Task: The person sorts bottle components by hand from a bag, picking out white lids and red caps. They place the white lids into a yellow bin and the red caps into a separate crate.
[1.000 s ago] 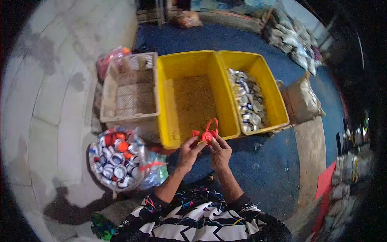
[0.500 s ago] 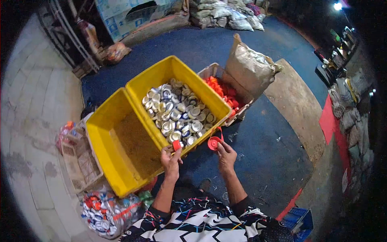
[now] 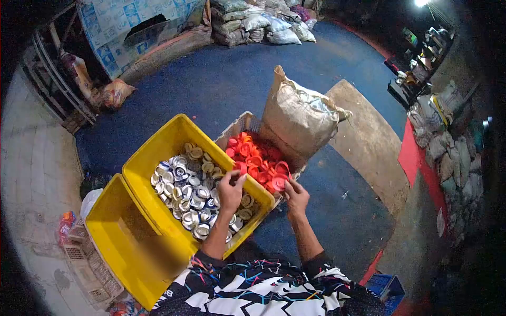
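My left hand [image 3: 231, 190] is closed on a small red cap [image 3: 240, 168], above the right edge of the yellow bin [image 3: 182, 126] that holds many white, silver and blue caps [image 3: 192, 190]. Between the fingers of my right hand [image 3: 296, 197] is a red lid with a loop [image 3: 279, 181], held over the near end of a pale crate [image 3: 232, 125]. Red and orange caps [image 3: 254, 158] lie in that crate. Against the first bin stands a second yellow bin [image 3: 108, 221], its near part blurred.
A large stuffed sack [image 3: 300, 113] rises from the crate's far right side. Light plastic baskets [image 3: 87, 258] stand at the left. Filled sacks [image 3: 255, 23] are piled at the back and along the right. A blue crate [image 3: 387, 289] sits at the lower right.
Both hands have moved from the yellow bin's near edge toward the crate of red caps, still holding their red pieces. The camera view has shifted, with the bins now lower and further left.
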{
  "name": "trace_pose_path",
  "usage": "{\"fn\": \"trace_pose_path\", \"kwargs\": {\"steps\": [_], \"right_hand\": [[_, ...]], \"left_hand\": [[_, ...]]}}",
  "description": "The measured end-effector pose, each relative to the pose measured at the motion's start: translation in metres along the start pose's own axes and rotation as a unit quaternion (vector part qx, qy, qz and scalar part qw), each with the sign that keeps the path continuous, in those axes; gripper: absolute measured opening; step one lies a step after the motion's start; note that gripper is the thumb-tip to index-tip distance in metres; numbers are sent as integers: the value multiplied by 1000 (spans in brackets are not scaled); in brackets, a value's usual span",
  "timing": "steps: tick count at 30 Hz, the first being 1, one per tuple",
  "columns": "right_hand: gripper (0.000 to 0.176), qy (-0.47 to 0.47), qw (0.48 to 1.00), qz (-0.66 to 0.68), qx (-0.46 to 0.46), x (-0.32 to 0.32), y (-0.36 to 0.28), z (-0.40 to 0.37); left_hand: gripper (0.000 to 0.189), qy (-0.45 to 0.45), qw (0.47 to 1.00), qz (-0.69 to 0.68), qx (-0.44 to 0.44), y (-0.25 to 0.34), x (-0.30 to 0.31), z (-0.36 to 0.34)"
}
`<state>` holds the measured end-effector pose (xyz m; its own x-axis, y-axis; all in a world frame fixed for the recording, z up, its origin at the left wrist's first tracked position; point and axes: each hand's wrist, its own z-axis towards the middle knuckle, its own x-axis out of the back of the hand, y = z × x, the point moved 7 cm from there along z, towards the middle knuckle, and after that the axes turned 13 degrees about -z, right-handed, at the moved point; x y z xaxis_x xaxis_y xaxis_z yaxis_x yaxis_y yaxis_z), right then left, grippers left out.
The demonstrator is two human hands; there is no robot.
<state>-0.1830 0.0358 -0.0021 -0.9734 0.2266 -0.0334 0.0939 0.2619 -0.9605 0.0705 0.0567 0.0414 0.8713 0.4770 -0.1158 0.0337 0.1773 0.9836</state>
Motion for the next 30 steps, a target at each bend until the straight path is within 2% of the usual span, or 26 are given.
{"fn": "trace_pose_path", "kwargs": {"steps": [2,3,4,6,7,8,9,10,12,13,14,15,16,17,18,19,20,21,22,23,24,25,26,27,30], "right_hand": [[35,1,999,1,45,-17,-8,50],[34,-13,1000,25,-12,-31,-21,61],[33,-32,998,39,-31,-43,-20,81],[33,-72,993,34,-91,-55,4,117],[32,-124,985,-3,-117,-55,14,129],[32,-101,983,-16,-152,-49,29,137],[33,-81,979,-31,-186,-45,35,136],[37,-62,981,-81,-167,-35,28,133],[39,-60,989,-36,-132,-17,14,119],[38,-66,990,-57,-112,-4,-6,112],[35,-58,997,-44,-32,8,-26,108],[30,-43,999,-8,-11,13,-66,96],[32,-37,999,-15,20,23,-101,92],[34,-81,982,51,160,32,-136,93],[44,-123,913,121,369,27,-212,53],[50,-110,875,136,452,38,-251,31],[51,-120,833,187,507,46,-281,9],[51,-143,773,268,558,55,-312,-20],[51,-178,713,342,586,63,-338,-46],[51,-215,657,406,597,69,-357,-71],[51,-252,605,466,595,74,-371,-97],[52,-291,550,522,584,78,-384,-121],[52,-320,518,560,562,80,-391,-140],[52,-348,487,593,539,81,-396,-159],[53,-424,418,667,449,80,-395,-209]], "left_hand": [[23,-13,998,46,-43,4,-26,43],[24,-21,995,77,-53,1,-37,64],[31,-35,996,80,25,-13,-47,82],[34,-3,972,217,-87,-42,-49,100],[35,16,948,282,-143,-37,-53,108],[38,-13,969,241,-47,-52,-50,110],[36,-15,979,205,6,-43,-47,103],[35,-8,976,219,17,-50,-40,96],[31,19,975,213,63,-53,-20,68],[29,40,977,190,92,-38,-11,50],[27,65,977,164,119,-31,-2,30],[22,106,981,148,68,-39,13,8],[21,159,973,123,110,-33,25,-17],[19,210,961,98,151,-28,34,-45],[19,244,955,114,124,-28,46,-73],[19,275,947,133,98,-30,57,-101],[19,311,928,167,119,-31,66,-127],[19,345,923,126,113,-64,83,-161],[19,369,914,126,114,-66,87,-185],[19,393,904,125,114,-64,84,-207],[21,395,901,130,129,-35,71,-215],[22,410,896,131,112,-51,79,-234],[22,410,893,141,123,-37,76,-244],[23,439,886,131,79,-58,87,-263],[25,468,869,143,70,-11,89,-299]]}}
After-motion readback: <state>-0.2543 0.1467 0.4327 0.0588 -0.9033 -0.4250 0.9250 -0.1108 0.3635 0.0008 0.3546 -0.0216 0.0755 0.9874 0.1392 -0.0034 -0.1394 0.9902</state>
